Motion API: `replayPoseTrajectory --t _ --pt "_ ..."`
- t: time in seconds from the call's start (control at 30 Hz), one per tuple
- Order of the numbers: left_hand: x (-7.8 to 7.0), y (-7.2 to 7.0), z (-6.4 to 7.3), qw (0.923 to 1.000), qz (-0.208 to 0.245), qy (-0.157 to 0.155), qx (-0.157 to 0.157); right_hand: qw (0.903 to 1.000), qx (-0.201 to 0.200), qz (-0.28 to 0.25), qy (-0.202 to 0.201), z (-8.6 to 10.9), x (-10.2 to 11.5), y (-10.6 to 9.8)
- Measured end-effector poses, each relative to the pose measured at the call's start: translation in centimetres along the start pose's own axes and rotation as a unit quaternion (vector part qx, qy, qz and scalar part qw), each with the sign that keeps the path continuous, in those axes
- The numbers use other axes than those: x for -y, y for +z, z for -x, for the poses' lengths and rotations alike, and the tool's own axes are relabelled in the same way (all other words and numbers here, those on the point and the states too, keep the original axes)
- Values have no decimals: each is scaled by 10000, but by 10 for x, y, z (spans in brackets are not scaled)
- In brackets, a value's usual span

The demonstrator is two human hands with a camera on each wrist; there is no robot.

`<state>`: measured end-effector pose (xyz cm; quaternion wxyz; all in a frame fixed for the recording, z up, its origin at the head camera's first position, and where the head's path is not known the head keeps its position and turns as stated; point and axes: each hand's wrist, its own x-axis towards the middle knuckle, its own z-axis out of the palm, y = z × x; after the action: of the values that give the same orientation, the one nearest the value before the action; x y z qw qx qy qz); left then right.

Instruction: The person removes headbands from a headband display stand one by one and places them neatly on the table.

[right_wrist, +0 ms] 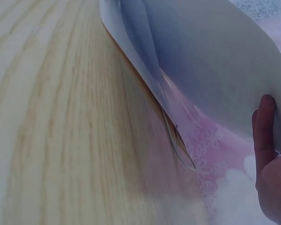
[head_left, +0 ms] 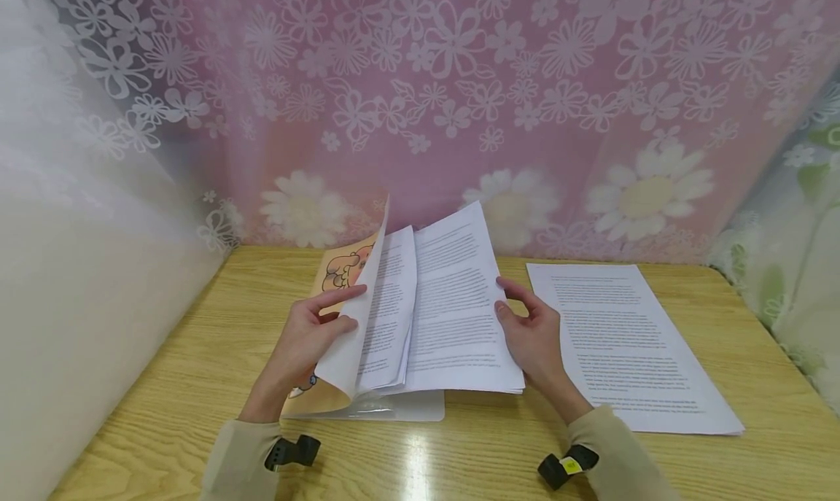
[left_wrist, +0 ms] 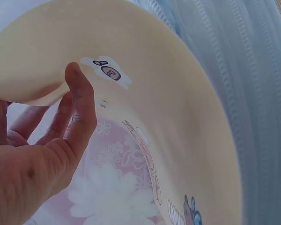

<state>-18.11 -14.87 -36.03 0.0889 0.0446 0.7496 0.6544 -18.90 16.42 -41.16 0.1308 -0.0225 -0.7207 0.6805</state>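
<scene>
A folder with a peach, cartoon-printed cover (head_left: 344, 271) lies spread on the table, its cover bent upright at the left. My left hand (head_left: 315, 333) holds that cover by thumb and fingers; the left wrist view shows the cover's printed side (left_wrist: 145, 61) curving past the hand (left_wrist: 47, 154). Printed sheets (head_left: 456, 311) fan out from the folder, tilted up toward the right. Between thumb and fingers, my right hand (head_left: 534, 333) pinches their right edge. Seen from the right wrist, the sheets' blank underside (right_wrist: 210, 61) rises off the table above the hand's fingers (right_wrist: 264, 131).
A separate stack of printed pages (head_left: 620, 340) lies to the right of my right hand on the wooden table (head_left: 184, 384). The folder's clear and white lower edge (head_left: 420, 406) shows beneath the sheets. A pink flowered curtain (head_left: 426, 122) hangs behind the table.
</scene>
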Motion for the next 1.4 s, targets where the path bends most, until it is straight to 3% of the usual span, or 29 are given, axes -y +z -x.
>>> replayPoseTrajectory --t 0.5,0.77,0.9,1.17,1.4 --pt "1 1 -1 10000 -24 -11 17 9983 408 422 68 3 5 11" --pt "0 1 -1 10000 -49 -17 18 9974 233 672 79 -1 1 16" --pt "0 1 1 10000 -15 -36 -31 9961 209 773 363 -2 -2 19" --pt "0 1 2 9997 -203 -14 -108 9965 124 688 461 -1 -7 22" --pt "1 1 1 9995 -277 50 -155 9968 281 513 541 1 -7 28"
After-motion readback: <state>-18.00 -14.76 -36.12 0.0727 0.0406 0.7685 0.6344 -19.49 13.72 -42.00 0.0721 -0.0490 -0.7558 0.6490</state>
